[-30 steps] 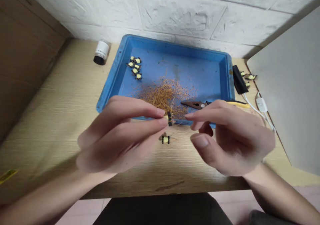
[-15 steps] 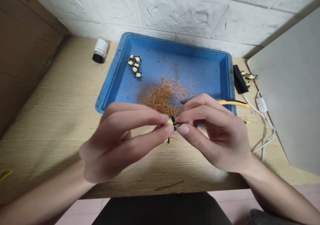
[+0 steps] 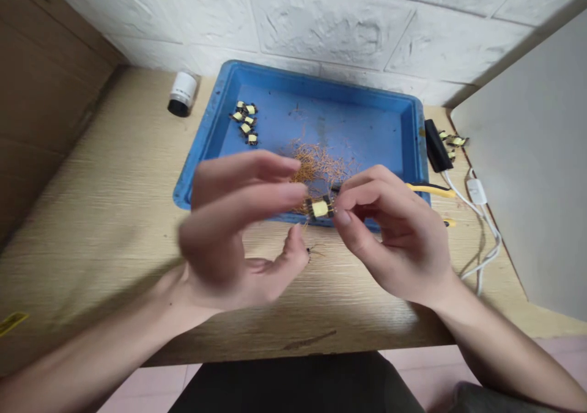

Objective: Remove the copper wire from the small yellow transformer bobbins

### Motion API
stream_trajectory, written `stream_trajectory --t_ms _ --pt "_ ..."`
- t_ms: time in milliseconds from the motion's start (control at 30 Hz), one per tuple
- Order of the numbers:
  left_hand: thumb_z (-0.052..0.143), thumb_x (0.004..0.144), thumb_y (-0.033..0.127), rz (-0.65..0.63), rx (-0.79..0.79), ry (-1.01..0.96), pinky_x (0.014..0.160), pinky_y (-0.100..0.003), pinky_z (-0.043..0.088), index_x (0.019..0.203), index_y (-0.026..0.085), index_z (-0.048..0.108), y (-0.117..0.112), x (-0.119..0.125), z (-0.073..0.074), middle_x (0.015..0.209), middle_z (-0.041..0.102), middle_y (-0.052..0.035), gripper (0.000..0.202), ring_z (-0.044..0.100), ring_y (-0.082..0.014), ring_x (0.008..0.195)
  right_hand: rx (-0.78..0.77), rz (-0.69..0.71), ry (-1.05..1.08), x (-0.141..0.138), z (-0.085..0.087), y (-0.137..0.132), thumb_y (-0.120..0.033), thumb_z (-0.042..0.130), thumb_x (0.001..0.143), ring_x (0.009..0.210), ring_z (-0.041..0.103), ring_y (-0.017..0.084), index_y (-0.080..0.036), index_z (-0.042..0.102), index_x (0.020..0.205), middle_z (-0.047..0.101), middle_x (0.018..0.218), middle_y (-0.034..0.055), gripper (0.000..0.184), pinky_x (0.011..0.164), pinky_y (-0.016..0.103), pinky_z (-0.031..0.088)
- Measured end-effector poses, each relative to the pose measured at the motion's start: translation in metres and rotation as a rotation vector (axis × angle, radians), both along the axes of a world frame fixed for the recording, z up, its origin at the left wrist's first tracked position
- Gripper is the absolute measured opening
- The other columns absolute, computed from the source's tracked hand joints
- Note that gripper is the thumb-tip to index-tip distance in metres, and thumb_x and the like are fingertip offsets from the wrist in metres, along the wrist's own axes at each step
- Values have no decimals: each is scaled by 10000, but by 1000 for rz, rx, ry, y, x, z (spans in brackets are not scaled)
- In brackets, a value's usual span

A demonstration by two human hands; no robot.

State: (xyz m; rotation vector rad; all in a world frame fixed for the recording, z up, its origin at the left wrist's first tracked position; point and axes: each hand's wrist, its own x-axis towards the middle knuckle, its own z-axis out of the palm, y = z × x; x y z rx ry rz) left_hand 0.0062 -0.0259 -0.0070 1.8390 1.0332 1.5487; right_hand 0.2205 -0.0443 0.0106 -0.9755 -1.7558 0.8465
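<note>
Between the thumb and fingers of my right hand is a small transformer coil, black with yellow tape round its middle and pins at its ends. My left hand is open just left of it, thumb and fingers spread apart and partly blurred. Behind both hands, loose copper-coloured wire clippings lie in a blue tray. More of these transformers sit in a cluster at the tray's left side. A bit of another part with thin wires shows on the table beside my left thumb.
Yellow-and-black tool handles stick out over the tray's right edge. Right of the tray lie a black device, a white cable with a switch and several transformers. A white bottle stands at the left; a white wall is behind.
My left hand has let go of the transformer and spread its fingers. The transformer, now held by my right hand alone, shows its yellow face and is slightly higher.
</note>
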Motion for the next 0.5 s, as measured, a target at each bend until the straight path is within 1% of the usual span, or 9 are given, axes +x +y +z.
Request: stream_trajectory --t_ms 67,100,167,200,233,267,367,433,500 --pt "878 713 194 -91 -32 -84 1021 -405 648 1174 336 720 4 0 -1 1262 715 4 509 707 -264 1210 5 -27 16 0 0 1 -106 672 997 844 620 156 -232 670 958 660 940 32 132 622 286 519" --pt "852 722 190 -148 -115 -152 977 -396 662 1188 320 711 6 -1 0 1245 716 -19 504 715 -265 1179 12 -37 19 1 -1 1 -100 670 992 841 619 157 -234 670 956 658 939 33 138 616 287 517" --pt "793 763 145 -290 -414 -229 802 -324 688 1103 300 738 11 -3 4 1030 759 -21 378 760 -222 969 23 -44 10 0 -1 2 -98 672 986 844 621 162 -238 673 958 659 935 34 142 616 292 521" --pt "765 795 162 -371 -580 -237 729 -313 685 1030 283 757 14 -4 7 962 764 -26 264 760 -212 872 30 -44 6 0 -1 1 -101 676 983 850 624 166 -239 674 960 660 926 34 140 620 295 525" --pt "739 839 228 -420 -657 -272 646 -307 667 959 262 764 15 -4 8 900 759 -39 127 748 -214 797 34 -43 2 0 -1 1 -103 677 981 856 626 168 -241 675 961 661 919 33 139 624 298 529" --pt "716 874 286 -456 -701 -285 581 -303 640 897 253 762 16 -5 10 828 747 -42 61 727 -210 719 37 -42 -2 0 -2 1 -108 681 981 855 626 169 -242 676 961 664 914 32 136 626 299 531" --pt "678 934 405 -504 -761 -171 573 -334 622 878 238 763 14 -5 11 757 729 -50 196 696 -224 668 58 -35 -7 -1 -3 1 -126 705 982 837 623 164 -238 681 960 677 913 33 116 611 296 522" --pt "677 941 409 -493 -781 -81 574 -324 607 861 234 761 11 -3 12 730 711 -40 209 682 -215 657 65 -22 -26 -1 -3 0 -126 716 979 819 620 156 -233 683 967 689 929 36 112 600 290 514" --pt "710 905 349 -477 -761 -47 533 -285 567 817 240 754 10 0 13 692 689 -17 147 658 -191 618 76 -7 -51 -1 -3 -1 -123 712 978 785 610 146 -233 680 973 696 936 33 114 586 287 507"
